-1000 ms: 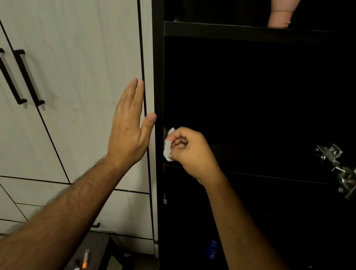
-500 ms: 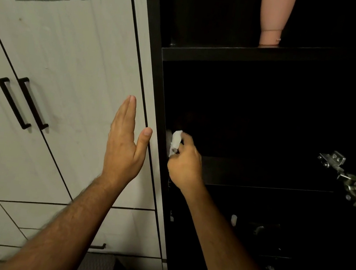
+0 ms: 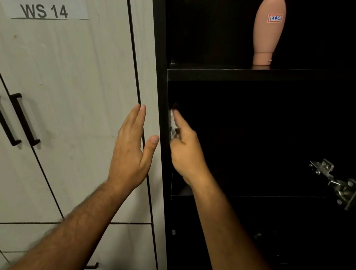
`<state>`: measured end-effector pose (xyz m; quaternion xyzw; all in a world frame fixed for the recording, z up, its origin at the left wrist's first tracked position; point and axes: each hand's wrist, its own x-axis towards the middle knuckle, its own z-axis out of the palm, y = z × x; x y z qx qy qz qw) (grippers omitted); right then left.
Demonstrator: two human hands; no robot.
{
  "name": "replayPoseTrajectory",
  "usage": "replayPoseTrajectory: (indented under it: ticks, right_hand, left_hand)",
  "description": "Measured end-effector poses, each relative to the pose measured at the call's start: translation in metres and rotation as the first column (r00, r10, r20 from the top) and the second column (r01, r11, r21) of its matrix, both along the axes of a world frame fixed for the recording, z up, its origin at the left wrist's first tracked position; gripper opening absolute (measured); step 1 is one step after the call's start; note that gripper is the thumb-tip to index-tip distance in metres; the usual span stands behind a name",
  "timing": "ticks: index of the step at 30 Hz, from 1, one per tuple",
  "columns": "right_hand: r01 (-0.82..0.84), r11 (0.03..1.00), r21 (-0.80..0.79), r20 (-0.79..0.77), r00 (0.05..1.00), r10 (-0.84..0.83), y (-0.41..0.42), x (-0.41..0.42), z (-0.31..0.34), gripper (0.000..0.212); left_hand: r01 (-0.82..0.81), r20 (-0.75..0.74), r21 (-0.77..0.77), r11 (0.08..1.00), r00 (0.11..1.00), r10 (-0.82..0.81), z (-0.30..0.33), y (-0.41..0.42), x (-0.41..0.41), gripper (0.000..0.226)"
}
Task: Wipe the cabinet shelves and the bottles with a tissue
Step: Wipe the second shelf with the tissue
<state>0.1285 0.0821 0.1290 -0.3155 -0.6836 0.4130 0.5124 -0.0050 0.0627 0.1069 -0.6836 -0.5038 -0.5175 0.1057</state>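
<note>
My right hand [image 3: 185, 151] presses a small white tissue [image 3: 172, 124] against the left inner wall of the open black cabinet [image 3: 163, 40], between two shelves. My left hand [image 3: 132, 151] lies flat with fingers straight against the white cabinet door beside that opening and holds nothing. A peach-pink bottle [image 3: 268, 29] with a small "17AC" label stands upside down on its cap on the upper black shelf [image 3: 238, 77]. A lower shelf [image 3: 267, 198] runs behind my right wrist. Dark shapes below it are too dim to identify.
White cabinet doors [image 3: 63, 94] with two black handles [image 3: 14, 119] and a "WS 14" label [image 3: 44, 9] fill the left. A metal door hinge [image 3: 336, 182] juts out at the cabinet's right side. Drawer fronts sit low on the left.
My right hand has risen along the cabinet's left inner wall, with the tissue now flat against it. The view has tilted up, bringing the whole pink bottle into sight.
</note>
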Motion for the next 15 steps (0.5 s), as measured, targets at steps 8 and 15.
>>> replayPoseTrajectory:
  ticks: [8, 15]
  right_hand:
    - [-0.394, 0.918, 0.05, -0.221, 0.892, 0.395, -0.019, 0.024, 0.048, 0.033]
    - [-0.184, 0.972, 0.147, -0.183, 0.961, 0.21, -0.033, 0.005, 0.025, 0.064]
  left_hand:
    - [0.031, 0.013, -0.019, 0.999, 0.999, -0.031, 0.009, -0.001, -0.007, 0.066]
    - [0.066, 0.025, -0.011, 0.998, 0.998, -0.066, 0.006, -0.003, -0.012, 0.064]
